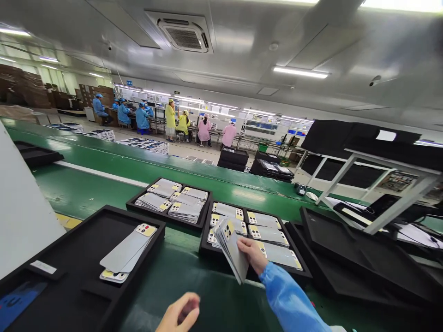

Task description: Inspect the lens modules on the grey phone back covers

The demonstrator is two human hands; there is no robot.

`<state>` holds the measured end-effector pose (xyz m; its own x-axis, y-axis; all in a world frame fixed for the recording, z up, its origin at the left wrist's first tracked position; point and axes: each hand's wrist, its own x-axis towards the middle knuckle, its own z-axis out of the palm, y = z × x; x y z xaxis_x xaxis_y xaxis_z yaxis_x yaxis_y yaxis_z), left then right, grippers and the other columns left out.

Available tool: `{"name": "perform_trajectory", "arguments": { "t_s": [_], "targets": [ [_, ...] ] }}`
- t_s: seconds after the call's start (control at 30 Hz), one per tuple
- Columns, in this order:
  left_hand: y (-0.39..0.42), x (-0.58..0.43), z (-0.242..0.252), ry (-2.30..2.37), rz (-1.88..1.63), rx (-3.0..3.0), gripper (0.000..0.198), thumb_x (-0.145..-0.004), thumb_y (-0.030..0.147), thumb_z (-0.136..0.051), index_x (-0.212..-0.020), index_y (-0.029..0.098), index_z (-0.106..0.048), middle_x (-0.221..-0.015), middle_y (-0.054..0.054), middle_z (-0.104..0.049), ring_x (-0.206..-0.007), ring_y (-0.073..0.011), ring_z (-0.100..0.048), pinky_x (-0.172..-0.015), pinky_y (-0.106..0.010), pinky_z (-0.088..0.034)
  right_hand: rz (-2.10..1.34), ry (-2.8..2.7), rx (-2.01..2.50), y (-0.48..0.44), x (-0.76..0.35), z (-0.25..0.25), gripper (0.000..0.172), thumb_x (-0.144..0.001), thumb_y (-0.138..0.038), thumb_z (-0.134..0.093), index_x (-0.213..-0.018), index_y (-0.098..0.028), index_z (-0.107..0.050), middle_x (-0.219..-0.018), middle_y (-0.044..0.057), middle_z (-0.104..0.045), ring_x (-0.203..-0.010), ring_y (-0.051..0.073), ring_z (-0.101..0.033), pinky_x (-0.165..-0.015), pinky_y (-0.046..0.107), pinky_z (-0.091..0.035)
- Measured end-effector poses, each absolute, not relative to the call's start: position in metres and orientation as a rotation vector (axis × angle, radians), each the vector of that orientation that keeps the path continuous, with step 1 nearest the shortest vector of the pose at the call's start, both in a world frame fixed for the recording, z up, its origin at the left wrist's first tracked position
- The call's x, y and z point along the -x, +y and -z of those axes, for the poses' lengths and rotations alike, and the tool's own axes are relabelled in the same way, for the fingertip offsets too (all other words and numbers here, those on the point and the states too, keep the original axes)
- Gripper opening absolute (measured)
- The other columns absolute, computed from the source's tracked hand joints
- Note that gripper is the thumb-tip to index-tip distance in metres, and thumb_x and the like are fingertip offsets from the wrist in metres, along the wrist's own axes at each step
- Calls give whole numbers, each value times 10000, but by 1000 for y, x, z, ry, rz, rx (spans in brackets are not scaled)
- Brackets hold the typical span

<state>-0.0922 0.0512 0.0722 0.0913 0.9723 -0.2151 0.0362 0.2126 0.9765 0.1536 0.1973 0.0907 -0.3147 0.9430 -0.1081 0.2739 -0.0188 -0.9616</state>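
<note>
My right hand (pixel 253 254) grips a fanned stack of grey phone back covers (pixel 231 251), thumb on the front face, tilted above the middle black tray (pixel 204 251). More covers (pixel 268 235) with yellow camera areas lie in piles in that tray. My left hand (pixel 179 314) hovers over the green surface at the bottom, fingers curled with a gap to the thumb, holding nothing. To its left, a few covers (pixel 128 249) lie overlapped in a large black tray (pixel 104 216).
Behind stands another black tray (pixel 129 203) filled with piled covers. Black trays (pixel 346 249) are stacked askew at right, beside a white metal frame (pixel 404 203). A white panel (pixel 24 216) rises at left. People in coloured smocks (pixel 141 119) work at far benches.
</note>
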Motion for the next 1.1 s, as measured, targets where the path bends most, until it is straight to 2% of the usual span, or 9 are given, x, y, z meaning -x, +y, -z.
{"name": "perform_trajectory", "arguments": {
  "t_s": [0.1,0.17,0.3,0.5,0.67,0.83,0.9,1.0,1.1],
  "targets": [
    [85,68,-64,1039,-1137,-1122,585,-601,476,-689,-1147,351,-523,-1129,-31,-596,-1100,-288,-502,-939,-384,-365,-1613,-1467,1159,152,-133,-73,256,-869,-350,-497,-812,-116,-586,-727,-6,-600,-619,108,-575,-600,272,-473],
    [99,54,-62,842,-1208,-1104,768,-581,452,-719,-1268,329,-400,-1225,-66,-525,-1184,-290,-428,-975,-371,-326,-1750,-1338,1096,126,-122,-62,306,-824,-411,-537,-720,-126,-579,-598,-35,-549,-512,87,-512,-536,244,-425],
    [99,34,-62,739,-1225,-1047,1041,-561,581,-673,-1384,292,-106,-1207,-116,-511,-1080,-287,-518,-935,-391,-373,-1897,-1079,1000,96,-107,-48,380,-651,-524,-665,-633,-150,-596,-498,-45,-466,-441,80,-409,-489,233,-329],
    [79,29,-52,855,-1242,-919,942,-688,463,-630,-1376,306,-7,-1138,-86,-549,-967,-248,-587,-899,-401,-417,-1884,-965,919,83,-100,-32,385,-614,-538,-684,-615,-162,-605,-531,-28,-497,-498,95,-430,-553,245,-335],
    [75,36,-33,797,-1225,-1090,753,-679,393,-665,-1263,298,-200,-1023,-51,-539,-891,-206,-602,-854,-383,-446,-1821,-1176,902,71,-105,-11,365,-663,-513,-665,-832,-191,-626,-717,-3,-581,-707,146,-533,-711,287,-390],
    [59,43,-29,790,-1196,-1205,484,-699,398,-641,-1046,261,-332,-958,-27,-531,-829,-177,-605,-762,-349,-475,-1791,-1463,793,48,-112,-8,709,-533,-299,-808,-1160,-231,-483,-1096,49,-560,-1018,217,-501,-892,342,-373],
    [50,42,-31,804,-1222,-1274,462,-705,402,-631,-1030,254,-339,-910,-7,-521,-793,-156,-600,-737,-328,-477,-1669,-1690,848,38,-113,-9,693,-616,-329,-748,-1213,-232,-410,-1126,66,-533,-1009,220,-516,-867,360,-405],
    [36,39,-34,795,-1237,-1419,470,-724,401,-612,-1076,255,-337,-876,6,-493,-837,-162,-589,-751,-321,-470,-1562,-1772,886,26,-115,-10,675,-639,-364,-719,-1210,-203,-398,-998,60,-560,-881,215,-558,-778,366,-448],
    [28,33,-34,706,-1125,-1534,673,-695,394,-649,-1231,288,-257,-978,-24,-474,-939,-190,-562,-801,-341,-457,-1492,-1765,871,17,-119,-9,626,-670,-404,-686,-1193,-190,-415,-1036,68,-554,-935,223,-551,-783,357,-455]
  ]
}}
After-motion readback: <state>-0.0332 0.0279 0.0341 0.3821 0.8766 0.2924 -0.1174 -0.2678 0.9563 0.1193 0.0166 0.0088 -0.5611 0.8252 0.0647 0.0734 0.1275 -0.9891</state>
